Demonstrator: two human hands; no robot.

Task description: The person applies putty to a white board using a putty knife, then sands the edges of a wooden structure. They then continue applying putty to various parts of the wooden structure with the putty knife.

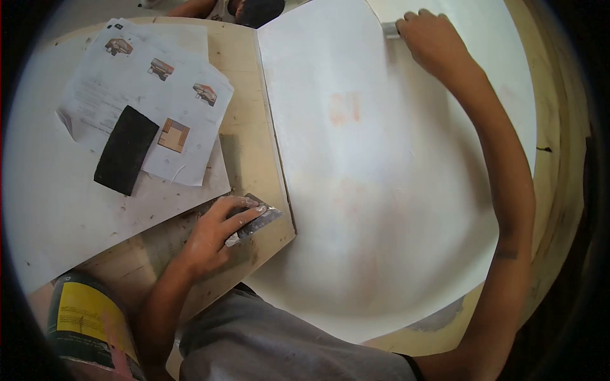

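My left hand (pixel 219 232) is closed on a flat metal scraper (pixel 262 219), its fingers resting on the blade, over the wooden board beside the white panel. White residue marks its fingers. At the upper right, my right hand (pixel 432 41) grips a small grey tool (pixel 391 30), held against the white panel (pixel 330 159) near its far edge. Most of that tool is hidden by the hand. Faint orange marks show on the panel's surface.
Printed sheets (pixel 171 82) lie at the upper left with a black rectangular pad (pixel 126 150) on them. A can with a yellow label (pixel 82 311) stands at the lower left. Another person's head (pixel 259 11) and arm show at the top edge.
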